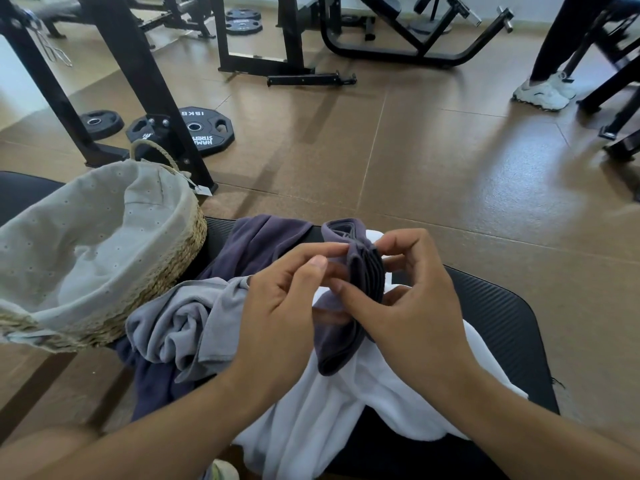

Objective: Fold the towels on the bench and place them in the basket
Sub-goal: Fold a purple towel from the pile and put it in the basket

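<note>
Before you, a brown tiled gym floor (433, 161) carries black weight plates (204, 129) beside the foot of a black steel rack (138, 81). Further plates (243, 20) lie farther back. At your upper right, a bystander's white sneakers (543, 90) stand near another machine frame (415, 46).

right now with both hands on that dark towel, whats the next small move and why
Probably carry the dark towel left and set it in the basket. Both the left hand and the right hand pinch it, already bunched into a small layered bundle, and the lined basket beside the bench looks empty. The gray towel and white towel lie unfolded.
</note>
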Action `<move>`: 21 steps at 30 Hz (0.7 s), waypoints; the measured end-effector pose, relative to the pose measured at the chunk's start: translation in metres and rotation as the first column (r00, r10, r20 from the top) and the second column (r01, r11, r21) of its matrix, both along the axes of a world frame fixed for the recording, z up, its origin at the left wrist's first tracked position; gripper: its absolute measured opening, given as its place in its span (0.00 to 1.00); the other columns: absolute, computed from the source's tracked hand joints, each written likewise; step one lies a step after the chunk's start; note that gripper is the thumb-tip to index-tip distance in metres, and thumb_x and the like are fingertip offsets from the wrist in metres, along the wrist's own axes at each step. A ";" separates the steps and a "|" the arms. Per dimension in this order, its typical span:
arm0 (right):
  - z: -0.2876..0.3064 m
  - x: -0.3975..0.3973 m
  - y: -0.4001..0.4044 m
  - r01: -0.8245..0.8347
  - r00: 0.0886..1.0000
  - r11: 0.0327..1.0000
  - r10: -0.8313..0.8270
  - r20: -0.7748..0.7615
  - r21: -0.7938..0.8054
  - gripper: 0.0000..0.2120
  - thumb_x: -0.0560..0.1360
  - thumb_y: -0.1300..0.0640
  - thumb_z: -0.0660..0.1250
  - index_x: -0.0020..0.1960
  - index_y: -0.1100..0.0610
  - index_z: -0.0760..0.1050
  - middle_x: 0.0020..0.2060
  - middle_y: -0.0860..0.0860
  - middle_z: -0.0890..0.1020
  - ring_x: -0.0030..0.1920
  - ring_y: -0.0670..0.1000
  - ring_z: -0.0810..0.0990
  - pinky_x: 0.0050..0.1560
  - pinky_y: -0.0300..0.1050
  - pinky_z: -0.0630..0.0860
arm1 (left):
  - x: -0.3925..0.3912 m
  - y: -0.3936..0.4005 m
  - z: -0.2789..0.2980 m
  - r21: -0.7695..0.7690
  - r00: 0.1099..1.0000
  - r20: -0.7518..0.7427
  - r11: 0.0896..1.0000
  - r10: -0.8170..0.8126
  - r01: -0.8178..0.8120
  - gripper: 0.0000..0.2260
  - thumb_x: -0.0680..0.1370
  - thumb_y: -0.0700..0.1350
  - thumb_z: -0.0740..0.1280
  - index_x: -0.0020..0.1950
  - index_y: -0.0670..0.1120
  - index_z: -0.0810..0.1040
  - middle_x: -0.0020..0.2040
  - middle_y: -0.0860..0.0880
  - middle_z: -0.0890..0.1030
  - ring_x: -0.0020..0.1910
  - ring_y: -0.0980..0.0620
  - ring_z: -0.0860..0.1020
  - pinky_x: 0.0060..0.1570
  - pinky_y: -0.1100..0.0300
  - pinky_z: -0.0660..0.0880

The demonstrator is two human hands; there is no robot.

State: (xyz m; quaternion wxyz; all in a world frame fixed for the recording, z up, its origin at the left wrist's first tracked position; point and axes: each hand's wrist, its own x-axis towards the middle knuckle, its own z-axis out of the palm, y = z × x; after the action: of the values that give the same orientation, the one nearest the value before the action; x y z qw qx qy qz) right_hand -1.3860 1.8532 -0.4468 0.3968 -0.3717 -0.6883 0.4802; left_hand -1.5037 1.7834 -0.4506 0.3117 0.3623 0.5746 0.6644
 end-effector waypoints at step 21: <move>0.019 0.024 0.063 -0.192 0.949 0.939 0.103 -0.298 -0.285 0.15 0.75 0.70 0.65 0.53 0.51 0.76 0.43 0.50 0.82 0.41 0.49 0.79 0.39 0.42 0.77 | -0.051 0.020 -0.002 -0.139 0.983 0.005 0.973 -0.184 0.183 0.13 0.71 0.33 0.75 0.54 0.38 0.82 0.49 0.42 0.87 0.50 0.47 0.85 0.48 0.57 0.81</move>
State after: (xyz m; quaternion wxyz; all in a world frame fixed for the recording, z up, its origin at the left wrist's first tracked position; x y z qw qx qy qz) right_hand -1.3623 1.9164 -0.4277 0.3889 -0.3048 -0.5676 0.6585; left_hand -1.5545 1.8033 -0.4525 0.3938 0.3940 0.5847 0.5898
